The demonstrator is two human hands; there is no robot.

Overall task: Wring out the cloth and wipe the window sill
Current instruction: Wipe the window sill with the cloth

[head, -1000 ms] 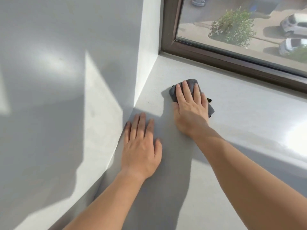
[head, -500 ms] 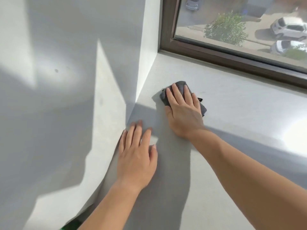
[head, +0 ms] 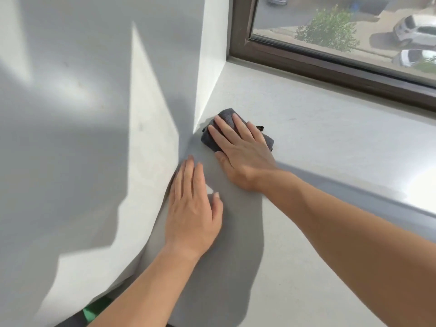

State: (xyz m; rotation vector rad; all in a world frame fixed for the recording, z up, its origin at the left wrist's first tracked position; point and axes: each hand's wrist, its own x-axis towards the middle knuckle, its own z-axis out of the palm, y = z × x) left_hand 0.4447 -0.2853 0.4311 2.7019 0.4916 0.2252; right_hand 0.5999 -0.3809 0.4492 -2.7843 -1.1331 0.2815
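Note:
A folded dark grey cloth (head: 227, 115) lies on the white window sill (head: 318, 142), close to the left reveal wall. My right hand (head: 240, 149) presses flat on top of the cloth, fingers stretched out and pointing toward the corner. Most of the cloth is hidden under that hand. My left hand (head: 192, 208) rests flat on the sill nearer to me, beside the wall, fingers together and holding nothing.
The white reveal wall (head: 210, 67) meets the sill at the left. A brown window frame (head: 330, 67) runs along the back of the sill, with glass above it. Something green (head: 94, 308) shows below the sill's near edge.
My right hand has slid the cloth to the left, toward the wall corner. My left hand has stayed flat on the sill by the wall.

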